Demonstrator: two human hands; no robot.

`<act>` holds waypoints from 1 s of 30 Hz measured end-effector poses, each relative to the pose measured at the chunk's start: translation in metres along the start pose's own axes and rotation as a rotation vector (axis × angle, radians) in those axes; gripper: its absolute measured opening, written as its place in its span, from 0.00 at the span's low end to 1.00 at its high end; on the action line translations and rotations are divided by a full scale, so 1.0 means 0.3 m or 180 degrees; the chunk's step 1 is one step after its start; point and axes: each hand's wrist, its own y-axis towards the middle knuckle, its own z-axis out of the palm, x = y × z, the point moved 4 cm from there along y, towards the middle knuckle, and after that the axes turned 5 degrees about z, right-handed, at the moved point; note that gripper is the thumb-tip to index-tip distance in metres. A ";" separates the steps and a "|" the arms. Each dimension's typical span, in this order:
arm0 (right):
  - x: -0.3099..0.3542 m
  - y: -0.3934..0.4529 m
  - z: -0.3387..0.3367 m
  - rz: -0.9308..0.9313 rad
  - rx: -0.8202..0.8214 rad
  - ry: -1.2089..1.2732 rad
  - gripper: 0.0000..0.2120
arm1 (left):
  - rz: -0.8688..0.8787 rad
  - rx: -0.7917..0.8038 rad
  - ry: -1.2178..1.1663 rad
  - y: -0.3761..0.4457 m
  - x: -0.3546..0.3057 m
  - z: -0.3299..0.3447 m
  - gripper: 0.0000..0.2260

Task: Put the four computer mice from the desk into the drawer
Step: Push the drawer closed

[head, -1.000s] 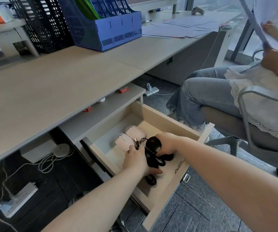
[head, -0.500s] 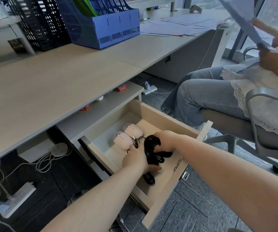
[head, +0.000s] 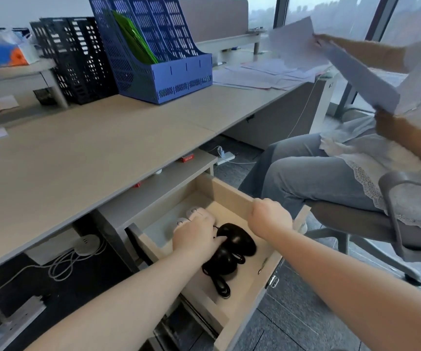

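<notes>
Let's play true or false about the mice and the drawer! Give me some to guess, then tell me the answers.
1. The drawer is open. True.
2. Two black mice lie in the drawer. True.
3. The right hand holds a black mouse. False: it grips the drawer's far edge.
4. The pale mice sit on the desk. False: they are in the drawer, behind the left hand.
5. The left hand is inside the drawer. True.

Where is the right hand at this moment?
In the head view, the right hand sits at the far right wall of the open drawer, fist closed over its top edge, just right of the black mice.
</notes>
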 end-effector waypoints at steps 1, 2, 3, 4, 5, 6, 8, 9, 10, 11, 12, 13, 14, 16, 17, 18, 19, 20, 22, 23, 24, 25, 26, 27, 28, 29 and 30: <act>-0.026 -0.019 -0.034 0.0197 -0.0055 -0.0035 0.05 | 0.0073 -0.0132 -0.0004 0.005 0.002 -0.056 0.18; -0.057 -0.035 -0.053 0.0408 -0.0039 -0.0062 0.05 | 0.0104 -0.0258 0.0010 0.007 0.007 -0.116 0.15; -0.089 -0.048 -0.064 0.0584 -0.0022 -0.0043 0.06 | 0.0106 -0.0384 0.0037 0.010 0.014 -0.174 0.14; -0.119 -0.060 -0.070 0.0754 0.0007 0.0000 0.07 | 0.0107 -0.0532 0.0079 0.007 0.022 -0.233 0.13; -0.142 -0.073 -0.074 0.0918 0.0044 0.0083 0.07 | 0.0123 -0.0689 0.0127 0.005 0.036 -0.282 0.13; -0.161 -0.086 -0.082 0.1095 0.0103 0.0202 0.09 | 0.0144 -0.0836 0.0156 0.005 0.051 -0.325 0.12; -0.180 -0.110 -0.077 0.1353 0.0331 0.0309 0.18 | 0.0124 -0.1042 0.0163 -0.003 0.090 -0.389 0.11; -0.179 -0.124 -0.073 0.1436 0.0422 0.0316 0.21 | 0.0089 -0.1108 0.0160 -0.007 0.114 -0.413 0.12; -0.173 -0.134 -0.070 0.1439 0.0418 0.0379 0.21 | 0.0056 -0.1161 0.0164 -0.013 0.136 -0.436 0.12; -0.170 -0.137 -0.068 0.1420 0.0268 0.0558 0.19 | 0.0023 -0.1207 0.0185 -0.018 0.159 -0.455 0.12; -0.168 -0.134 -0.063 0.1442 0.0169 0.0759 0.18 | -0.0021 -0.1263 0.0202 -0.023 0.182 -0.475 0.12; -0.167 -0.128 -0.052 0.1486 0.0207 0.0860 0.19 | -0.0077 -0.1296 0.0212 -0.025 0.206 -0.490 0.12; -0.162 -0.125 -0.046 0.1532 0.0302 0.0856 0.20 | -0.0130 -0.1317 0.0223 -0.025 0.230 -0.505 0.12; -0.150 -0.113 -0.056 0.1468 0.0246 0.0725 0.20 | -0.0242 -0.1318 0.0239 -0.019 0.283 -0.528 0.14; -0.140 -0.107 -0.066 0.1415 0.0139 0.0811 0.17 | -0.0312 -0.1297 0.0237 -0.013 0.310 -0.534 0.15; -0.134 -0.098 -0.072 0.1370 0.0048 0.0815 0.16 | -0.0385 -0.1241 0.0233 -0.006 0.336 -0.534 0.16; -0.121 -0.096 -0.075 0.1394 0.0074 0.0879 0.16 | -0.0462 -0.1158 0.0227 0.001 0.359 -0.531 0.17; -0.106 -0.091 -0.071 0.1469 0.0173 0.1069 0.17 | -0.0534 -0.1067 0.0214 0.009 0.379 -0.524 0.18; -0.083 -0.074 -0.058 0.1527 0.0223 0.1207 0.16 | -0.0618 -0.0915 0.0182 0.027 0.407 -0.509 0.19; -0.065 -0.059 -0.056 0.1440 0.0171 0.1264 0.12 | -0.0640 -0.0850 0.0157 0.039 0.419 -0.500 0.19; -0.047 -0.044 -0.055 0.1314 0.0131 0.1090 0.08 | -0.0652 -0.0793 0.0126 0.051 0.432 -0.490 0.19; -0.025 -0.024 -0.048 0.1239 0.0077 0.1090 0.04 | -0.0656 -0.0739 0.0102 0.066 0.446 -0.480 0.19; -0.004 -0.005 -0.038 0.1225 0.0084 0.1225 0.03 | -0.0650 -0.0690 0.0087 0.080 0.461 -0.469 0.19; 0.017 0.010 -0.032 0.1278 0.0133 0.1275 0.05 | -0.0645 -0.0648 0.0073 0.093 0.474 -0.459 0.19; 0.041 0.022 -0.028 0.1297 0.0160 0.1372 0.05 | -0.0638 -0.0621 0.0044 0.106 0.487 -0.451 0.20; 0.067 0.037 -0.029 0.1260 0.0148 0.1545 0.05 | -0.0627 -0.0616 -0.0002 0.118 0.497 -0.446 0.20; 0.089 0.054 -0.032 0.1209 0.0089 0.1698 0.04 | -0.0611 -0.0625 -0.0056 0.132 0.506 -0.445 0.20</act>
